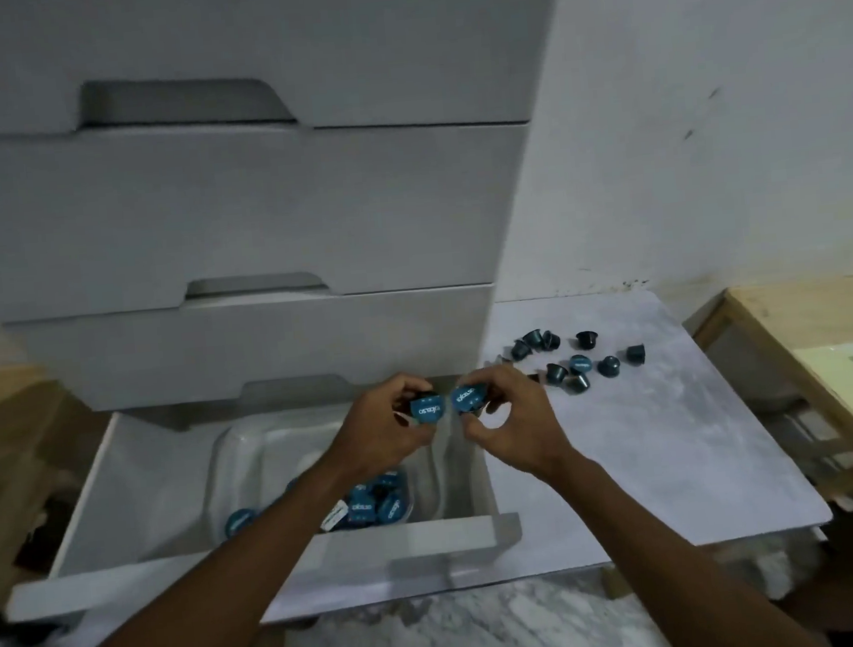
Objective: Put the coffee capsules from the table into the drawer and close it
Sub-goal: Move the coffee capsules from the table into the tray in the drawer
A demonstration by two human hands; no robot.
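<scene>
My left hand (377, 433) grips a blue-lidded coffee capsule (426, 410), and my right hand (513, 421) grips another blue capsule (467, 398). Both hands hover side by side above the right rear part of the open bottom drawer (259, 562). Inside the drawer lies a clear plastic container (249, 442) holding several blue capsules (373, 506). Several more dark capsules (572, 359) lie scattered on the white table (658, 458) to the right of the drawer unit.
The white drawer unit (229, 211) has three shut drawers above the open one. A white wall rises behind the table. A wooden frame with a cardboard box (852, 379) stands at the far right. Marbled floor (467, 634) shows below.
</scene>
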